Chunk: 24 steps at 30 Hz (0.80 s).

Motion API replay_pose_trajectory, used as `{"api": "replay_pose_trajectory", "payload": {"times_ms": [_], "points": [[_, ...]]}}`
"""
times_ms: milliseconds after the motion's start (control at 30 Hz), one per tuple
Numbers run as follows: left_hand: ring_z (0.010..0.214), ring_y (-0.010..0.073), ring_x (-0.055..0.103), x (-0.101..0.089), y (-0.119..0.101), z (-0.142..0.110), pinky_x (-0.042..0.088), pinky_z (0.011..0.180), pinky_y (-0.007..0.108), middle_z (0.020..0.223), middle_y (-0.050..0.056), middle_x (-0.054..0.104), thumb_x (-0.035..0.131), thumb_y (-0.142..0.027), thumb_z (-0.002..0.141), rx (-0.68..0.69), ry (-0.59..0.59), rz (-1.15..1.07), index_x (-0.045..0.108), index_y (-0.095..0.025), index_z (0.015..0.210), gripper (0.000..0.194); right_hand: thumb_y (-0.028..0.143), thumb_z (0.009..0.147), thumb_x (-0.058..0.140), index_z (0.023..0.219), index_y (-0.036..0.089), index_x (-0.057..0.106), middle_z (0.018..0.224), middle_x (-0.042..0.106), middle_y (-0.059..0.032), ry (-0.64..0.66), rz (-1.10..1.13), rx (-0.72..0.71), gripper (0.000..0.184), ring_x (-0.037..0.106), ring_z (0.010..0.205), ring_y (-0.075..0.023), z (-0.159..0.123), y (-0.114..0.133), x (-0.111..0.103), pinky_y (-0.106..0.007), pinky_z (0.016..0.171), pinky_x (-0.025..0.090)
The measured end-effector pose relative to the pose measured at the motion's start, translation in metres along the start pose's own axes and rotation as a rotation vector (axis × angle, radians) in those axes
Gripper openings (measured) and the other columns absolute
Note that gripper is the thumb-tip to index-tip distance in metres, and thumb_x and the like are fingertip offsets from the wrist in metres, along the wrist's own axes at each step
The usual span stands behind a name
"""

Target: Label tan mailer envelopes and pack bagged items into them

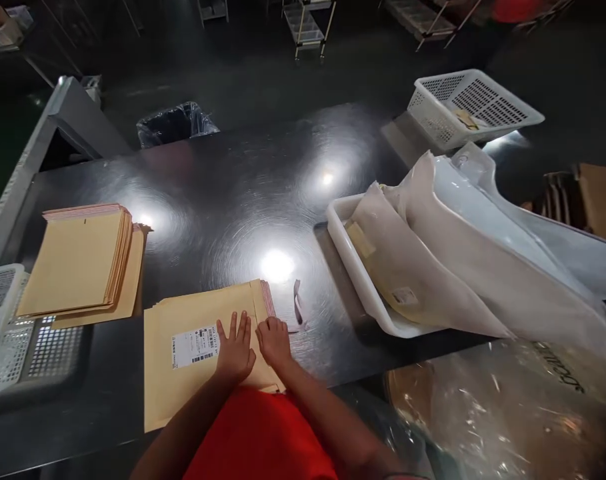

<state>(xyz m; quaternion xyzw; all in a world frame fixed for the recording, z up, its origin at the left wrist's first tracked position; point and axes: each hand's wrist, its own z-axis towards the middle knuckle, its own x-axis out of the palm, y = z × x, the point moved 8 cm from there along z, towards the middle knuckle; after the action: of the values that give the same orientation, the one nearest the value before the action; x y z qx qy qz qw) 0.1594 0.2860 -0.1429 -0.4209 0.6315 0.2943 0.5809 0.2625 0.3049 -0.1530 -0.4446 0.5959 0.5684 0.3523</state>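
A tan padded envelope (183, 353) with a white barcode label (195, 346) lies on the steel table (233, 193) right in front of me. My left hand (235, 348) rests flat on it, fingers stretched out beside the label. My right hand (273, 341) presses on the envelope's folded flap near its pink edge, fingers curled down. A small peeled strip (298, 305) lies on the table just right of my hands.
A stack of tan envelopes (83, 263) sits at the left, partly over a white mesh basket (3, 333). A white tray (355, 267) with pale plastic bags (473, 260) stands at the right. Another mesh basket (475, 103) is at the far right; a lined bin (175, 123) stands behind the table.
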Motion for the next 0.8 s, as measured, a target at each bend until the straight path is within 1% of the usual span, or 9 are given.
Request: {"api": "replay_pose_trajectory", "payload": {"times_ms": [167,267,333,500,567,633,700,733,800], "points": [[0.148,0.0392,0.010,0.001,-0.002,0.006,-0.014,0.111,0.073,0.160,0.014,0.020,0.043,-0.038,0.085,-0.014,0.006,0.022,0.020,-0.010,0.151,0.076,0.017,0.098,0.034,0.095,0.012,0.058,0.097,0.055,-0.0130,-0.117,-0.088,0.142,0.025,0.044,0.087,-0.0242,0.121,-0.014,-0.017,-0.039,0.079,0.030],[0.149,0.0376,0.007,0.002,-0.002,0.007,-0.010,0.112,0.074,0.160,0.013,0.022,0.043,-0.036,0.084,-0.029,-0.016,0.043,0.019,-0.012,0.152,0.076,0.011,0.094,0.035,0.095,0.012,0.058,0.097,0.056,-0.0137,-0.145,-0.105,0.118,0.024,0.045,0.086,-0.0243,0.138,-0.016,-0.020,-0.039,0.078,0.031],[0.149,0.0375,0.008,0.003,-0.002,0.006,-0.010,0.112,0.075,0.159,0.013,0.024,0.044,-0.035,0.083,-0.038,-0.027,0.033,0.018,-0.013,0.152,0.077,0.011,0.093,0.039,0.092,0.015,0.059,0.096,0.057,-0.0109,-0.125,-0.096,0.019,0.021,0.045,0.084,-0.0232,0.101,-0.013,-0.013,-0.038,0.078,0.032],[0.149,0.0364,0.007,0.002,-0.003,0.007,-0.012,0.112,0.073,0.161,0.011,0.018,0.041,-0.028,0.085,-0.038,-0.031,-0.052,0.012,-0.013,0.153,0.076,0.014,0.092,0.043,0.081,0.019,0.060,0.087,0.059,-0.0064,-0.084,-0.077,-0.165,0.021,0.047,0.080,-0.0211,-0.066,-0.027,-0.005,-0.033,0.074,0.033],[0.149,0.0365,0.008,-0.005,-0.002,0.007,-0.009,0.112,0.073,0.161,0.011,0.020,0.039,-0.027,0.087,-0.025,-0.026,-0.111,0.012,-0.014,0.153,0.073,0.017,0.094,0.042,0.084,0.019,0.060,0.087,0.059,-0.0062,-0.078,-0.059,-0.180,0.021,0.048,0.079,-0.0213,-0.106,-0.041,-0.012,-0.033,0.074,0.033],[0.149,0.0331,0.012,-0.017,0.002,0.004,-0.001,0.115,0.070,0.161,0.012,0.022,0.037,-0.026,0.089,-0.002,-0.040,-0.193,0.017,-0.018,0.153,0.067,0.019,0.096,0.039,0.086,0.019,0.058,0.087,0.059,-0.0059,-0.067,-0.006,-0.134,0.022,0.050,0.080,-0.0213,-0.119,-0.054,-0.020,-0.032,0.073,0.034],[0.149,0.0277,0.016,-0.036,0.023,-0.009,0.007,0.118,0.062,0.161,0.014,0.023,0.033,-0.026,0.092,-0.079,-0.133,-0.280,0.026,-0.019,0.150,0.059,0.022,0.097,0.037,0.085,0.019,0.056,0.084,0.059,-0.0051,-0.050,0.068,-0.053,0.023,0.052,0.079,-0.0206,-0.114,-0.060,-0.026,-0.031,0.072,0.035],[0.150,0.0264,0.016,-0.046,0.044,-0.022,0.011,0.119,0.059,0.160,0.016,0.024,0.034,-0.027,0.093,-0.193,-0.206,-0.321,0.029,-0.018,0.149,0.057,0.024,0.098,0.038,0.084,0.019,0.055,0.082,0.059,-0.0045,-0.033,0.107,-0.017,0.023,0.054,0.078,-0.0201,-0.108,-0.059,-0.027,-0.031,0.071,0.036],[0.150,0.0287,0.011,-0.058,0.100,-0.061,0.013,0.119,0.056,0.160,0.020,0.022,0.038,-0.035,0.091,-0.582,-0.329,-0.440,0.028,-0.012,0.148,0.062,0.028,0.097,0.041,0.084,0.019,0.054,0.080,0.061,-0.0041,0.032,0.157,0.020,0.020,0.057,0.077,-0.0200,-0.098,-0.048,-0.024,-0.030,0.069,0.037]]}}
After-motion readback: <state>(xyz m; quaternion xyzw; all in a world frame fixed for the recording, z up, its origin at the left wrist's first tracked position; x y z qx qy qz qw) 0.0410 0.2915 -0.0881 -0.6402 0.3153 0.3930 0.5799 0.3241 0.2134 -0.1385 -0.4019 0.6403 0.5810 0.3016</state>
